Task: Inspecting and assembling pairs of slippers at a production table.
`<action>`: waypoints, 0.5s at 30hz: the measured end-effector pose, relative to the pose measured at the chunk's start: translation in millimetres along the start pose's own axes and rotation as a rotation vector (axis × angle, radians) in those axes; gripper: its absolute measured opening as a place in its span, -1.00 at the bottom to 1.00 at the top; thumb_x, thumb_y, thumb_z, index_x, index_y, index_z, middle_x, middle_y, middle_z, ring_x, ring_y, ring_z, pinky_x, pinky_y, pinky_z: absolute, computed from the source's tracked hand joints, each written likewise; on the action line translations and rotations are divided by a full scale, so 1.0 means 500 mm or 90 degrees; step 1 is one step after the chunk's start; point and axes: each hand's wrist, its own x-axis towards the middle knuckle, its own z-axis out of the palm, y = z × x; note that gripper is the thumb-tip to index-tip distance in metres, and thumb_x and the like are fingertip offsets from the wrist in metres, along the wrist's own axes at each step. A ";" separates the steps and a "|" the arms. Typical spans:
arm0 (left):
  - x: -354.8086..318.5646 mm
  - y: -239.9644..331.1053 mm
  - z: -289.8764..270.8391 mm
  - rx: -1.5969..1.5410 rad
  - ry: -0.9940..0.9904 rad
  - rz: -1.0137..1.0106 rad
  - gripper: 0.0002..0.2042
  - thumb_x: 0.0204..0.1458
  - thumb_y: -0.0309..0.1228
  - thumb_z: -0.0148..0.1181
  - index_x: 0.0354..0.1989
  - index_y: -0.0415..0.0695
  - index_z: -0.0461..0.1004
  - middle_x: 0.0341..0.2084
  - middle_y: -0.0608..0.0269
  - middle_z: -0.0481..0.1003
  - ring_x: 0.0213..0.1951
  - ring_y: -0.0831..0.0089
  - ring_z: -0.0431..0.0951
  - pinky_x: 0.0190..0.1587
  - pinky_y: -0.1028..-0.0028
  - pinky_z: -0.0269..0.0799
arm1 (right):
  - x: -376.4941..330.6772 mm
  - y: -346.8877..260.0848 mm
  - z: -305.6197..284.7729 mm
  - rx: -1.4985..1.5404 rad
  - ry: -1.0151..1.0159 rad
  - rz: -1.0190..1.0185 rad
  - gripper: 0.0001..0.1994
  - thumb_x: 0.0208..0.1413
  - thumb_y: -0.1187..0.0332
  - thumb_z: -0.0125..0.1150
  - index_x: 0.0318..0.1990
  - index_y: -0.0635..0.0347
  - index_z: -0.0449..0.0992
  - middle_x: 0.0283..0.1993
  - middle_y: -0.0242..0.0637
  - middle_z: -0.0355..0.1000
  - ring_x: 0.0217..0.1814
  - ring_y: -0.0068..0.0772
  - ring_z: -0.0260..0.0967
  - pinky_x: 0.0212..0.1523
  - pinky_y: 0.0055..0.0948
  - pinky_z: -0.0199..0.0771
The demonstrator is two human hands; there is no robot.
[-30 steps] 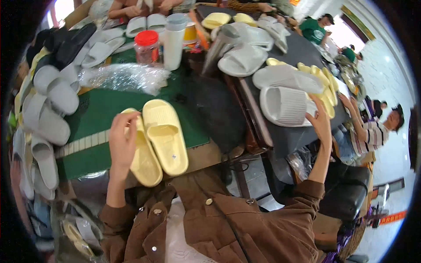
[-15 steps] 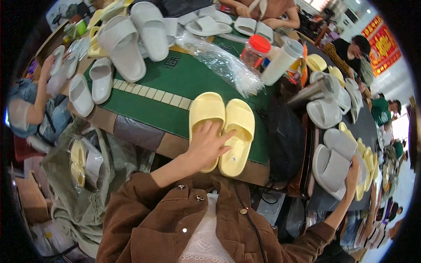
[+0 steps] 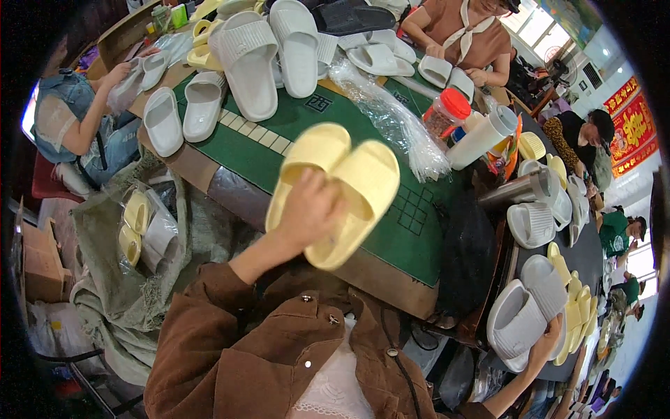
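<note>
A pair of pale yellow slide sandals (image 3: 371, 174) is lifted over the green mat (image 3: 412, 244), tilted with the toes pointing away to the right. My left hand (image 3: 315, 209) is closed on the two side by side, its fingers around the inner edges of the straps; motion blurs it slightly. At the right, my right hand (image 3: 547, 343) grips the edge of a pair of light grey slide sandals (image 3: 515, 314) on the dark table (image 3: 592, 234). Some of its fingers are hidden behind them.
More grey slides (image 3: 251, 66) stand along the mat's far left. Clear plastic bags (image 3: 398, 126), a red-lidded jar (image 3: 447, 112) and a pale tumbler (image 3: 485, 136) lie beyond. An open sack (image 3: 202, 237) holds bagged slides at lower left. Other people sit around.
My left hand has closed on the yellow slides and raised them off the mat, tilting them. My right hand keeps its grip on the grey pair. The whole view has shifted.
</note>
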 end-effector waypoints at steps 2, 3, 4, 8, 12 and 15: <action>0.024 -0.044 -0.065 0.016 0.100 -0.020 -0.83 -0.09 -0.39 0.11 -0.41 -0.26 0.43 -0.40 0.03 0.33 -0.27 0.11 0.29 -0.21 0.21 0.22 | -0.008 0.011 -0.002 -0.009 -0.007 0.012 -0.64 -0.09 0.60 0.05 -0.05 0.37 0.43 0.09 -0.12 0.31 0.07 -0.27 0.30 0.02 -0.48 0.27; 0.040 -0.062 -0.098 0.051 0.168 -0.039 -0.85 -0.10 -0.41 0.12 -0.43 -0.24 0.44 -0.42 0.02 0.33 -0.27 0.07 0.30 -0.19 0.19 0.21 | -0.010 0.018 0.002 0.000 0.040 0.004 -0.62 -0.08 0.61 0.06 -0.02 0.38 0.42 0.11 -0.11 0.30 0.10 -0.25 0.29 0.06 -0.46 0.25; 0.050 -0.098 -0.127 0.124 0.219 -0.053 -0.86 -0.11 -0.43 0.12 -0.43 -0.24 0.44 -0.42 0.00 0.34 -0.25 0.05 0.30 -0.17 0.18 0.20 | -0.011 0.022 0.006 0.009 0.087 -0.005 -0.61 -0.07 0.63 0.07 0.00 0.38 0.41 0.14 -0.10 0.29 0.14 -0.24 0.27 0.10 -0.45 0.24; 0.079 -0.249 -0.230 0.337 0.362 -0.149 -0.85 -0.12 -0.43 0.13 -0.42 -0.25 0.47 -0.35 -0.05 0.40 -0.19 -0.02 0.29 -0.09 0.13 0.18 | -0.016 0.011 0.023 0.002 0.199 0.020 -0.60 -0.04 0.64 0.08 0.04 0.38 0.40 0.19 -0.08 0.25 0.19 -0.19 0.24 0.16 -0.39 0.23; 0.092 -0.409 -0.283 0.398 0.390 -0.257 -0.69 -0.08 -0.32 0.11 -0.20 -0.25 0.50 -0.27 -0.09 0.39 -0.15 -0.04 0.28 -0.02 0.14 0.16 | -0.002 -0.023 0.021 0.023 0.154 -0.039 -0.62 -0.08 0.53 0.12 -0.02 0.39 0.43 0.05 -0.09 0.37 0.08 -0.24 0.31 0.06 -0.38 0.27; 0.082 -0.518 -0.310 0.315 0.264 -0.385 -0.54 -0.04 -0.26 0.09 0.04 -0.22 0.41 -0.10 -0.24 0.32 -0.02 -0.07 0.26 0.07 0.17 0.16 | 0.011 -0.092 0.060 0.096 0.136 -0.043 -0.66 -0.10 0.50 0.11 -0.09 0.41 0.45 -0.07 -0.16 0.42 -0.01 -0.29 0.33 0.01 -0.41 0.26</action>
